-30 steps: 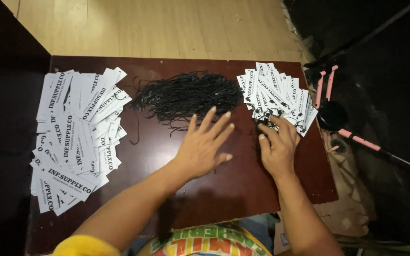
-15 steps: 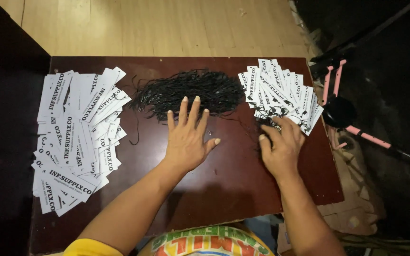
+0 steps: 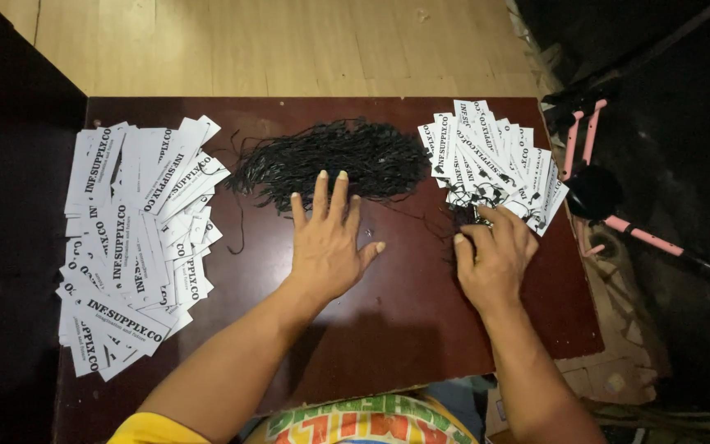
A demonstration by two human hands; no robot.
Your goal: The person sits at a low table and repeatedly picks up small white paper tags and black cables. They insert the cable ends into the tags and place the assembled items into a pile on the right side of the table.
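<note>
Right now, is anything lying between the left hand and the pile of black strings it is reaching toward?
Nothing visible does. The left hand lies flat on the dark red table, its fingertips at the near edge of the black string pile. Only bare tabletop and a few loose strands lie there.

1. We see a dark red-brown counter [image 3: 388,329].
2. On its left side lie many white paper tags [image 3: 129,242].
3. In the middle lies a heap of black strings [image 3: 330,160].
4. On its right side lie more white tags [image 3: 491,160].
</note>
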